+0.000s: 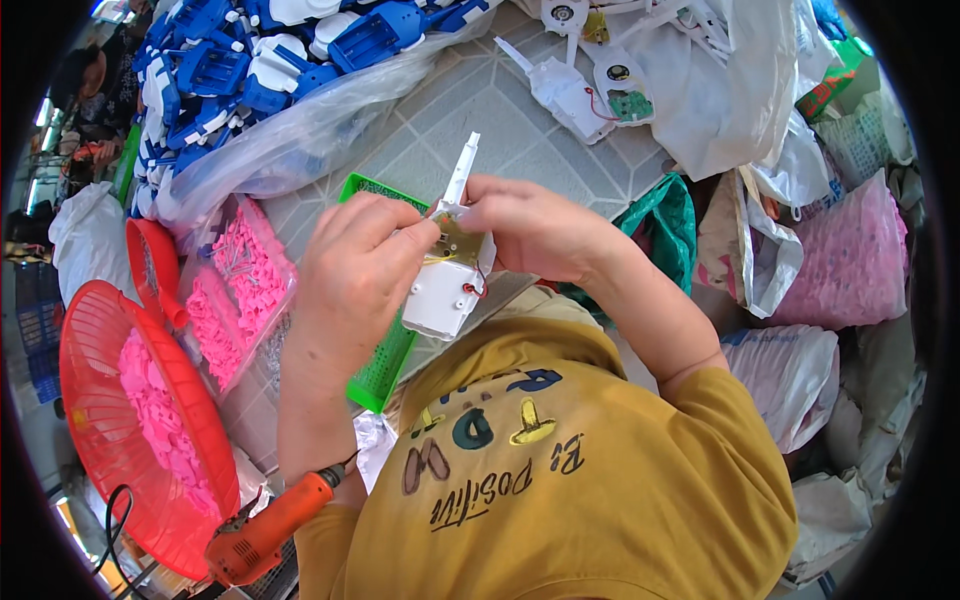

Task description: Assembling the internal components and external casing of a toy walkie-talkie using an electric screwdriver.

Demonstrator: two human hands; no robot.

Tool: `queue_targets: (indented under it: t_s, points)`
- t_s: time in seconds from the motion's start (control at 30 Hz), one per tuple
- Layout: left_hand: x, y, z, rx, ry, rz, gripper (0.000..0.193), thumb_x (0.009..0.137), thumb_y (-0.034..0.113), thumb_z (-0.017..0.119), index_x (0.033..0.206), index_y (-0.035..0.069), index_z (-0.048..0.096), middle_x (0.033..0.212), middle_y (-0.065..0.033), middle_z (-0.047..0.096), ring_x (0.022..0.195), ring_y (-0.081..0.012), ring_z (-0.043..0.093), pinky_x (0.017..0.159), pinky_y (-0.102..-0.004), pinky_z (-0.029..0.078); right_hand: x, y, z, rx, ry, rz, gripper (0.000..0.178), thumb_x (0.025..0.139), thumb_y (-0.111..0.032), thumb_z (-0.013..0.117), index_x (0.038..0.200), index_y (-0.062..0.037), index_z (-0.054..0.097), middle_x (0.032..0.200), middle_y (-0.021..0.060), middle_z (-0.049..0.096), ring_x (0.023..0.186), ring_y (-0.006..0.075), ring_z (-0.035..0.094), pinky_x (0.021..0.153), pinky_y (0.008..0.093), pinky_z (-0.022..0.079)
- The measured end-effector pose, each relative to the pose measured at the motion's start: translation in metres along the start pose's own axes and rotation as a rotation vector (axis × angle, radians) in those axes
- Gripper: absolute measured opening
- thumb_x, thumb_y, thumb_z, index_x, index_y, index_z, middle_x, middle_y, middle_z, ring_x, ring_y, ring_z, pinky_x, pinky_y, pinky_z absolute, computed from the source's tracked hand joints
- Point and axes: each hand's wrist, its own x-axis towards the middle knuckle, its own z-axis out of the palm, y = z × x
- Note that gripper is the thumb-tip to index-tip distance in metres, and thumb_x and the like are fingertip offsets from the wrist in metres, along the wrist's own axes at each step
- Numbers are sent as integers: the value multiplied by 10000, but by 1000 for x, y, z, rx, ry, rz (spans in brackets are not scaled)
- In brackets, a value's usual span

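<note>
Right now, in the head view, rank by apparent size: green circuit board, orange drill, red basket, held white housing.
1. Red basket
2. Orange drill and held white housing: too alike to rank
3. Green circuit board

White casings and a clear bag lie on grey tiles.

- The scene is viewed from a head-worn fisheye camera — steeply downward.
- The left hand and right hand are seen close, mid-frame.
- The surface is faced from above, shown just beyond the hands.
</note>
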Motion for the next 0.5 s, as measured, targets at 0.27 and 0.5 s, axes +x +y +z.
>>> queue_targets:
  t_s: [0.27, 0.5]
  points:
    - [-23, -12, -19, -366, 154, -151, 214, 748, 112, 762, 927, 24, 685, 862, -73, 626, 795, -216, 611, 677, -353, 464, 1, 9, 8, -185, 175, -105, 359, 942, -119, 526, 1287, -22, 527, 1179, 71, 620, 1027, 164, 616, 829, 353, 546]
    - [-173, -69, -99, -1594, 153, 170, 523, 751, 530, 814, 1078, 145, 680, 982, -61, 634, 737, -210, 633, 650, -332, 495, 17, 23, 11, -440, 301, -283, 340, 938, -102, 499, 1271, -38, 528, 1173, 59, 629, 1004, 130, 598, 811, 286, 503]
